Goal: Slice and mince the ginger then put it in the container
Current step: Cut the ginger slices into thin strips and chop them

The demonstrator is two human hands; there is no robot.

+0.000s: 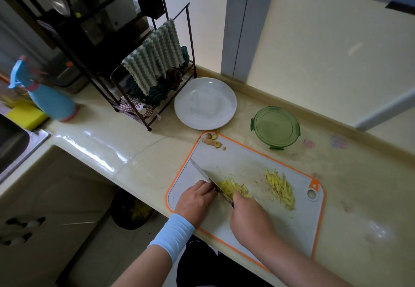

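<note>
A white cutting board [247, 163] with an orange rim lies on the counter. The knife [202, 172] stands with its edge down in a small heap of chopped ginger [233, 189]. My right hand [249, 217] grips the knife's handle, which it hides. Left of the blade, my left hand [195, 199] has its fingertips resting on the blade's back. A second pile of thin ginger strips [280, 187] lies to the right. Ginger offcuts [211, 140] sit at the board's far corner. The green container [275, 127] stands behind the board with its lid on.
A white plate [205, 103] sits behind the board's left corner. Left of the plate stands a dark wire rack [152, 73] hung with a striped cloth. Far left are a blue spray bottle [51, 100], a yellow sponge [27, 114] and the sink [13, 143]. A dark bin [130, 210] stands on the floor.
</note>
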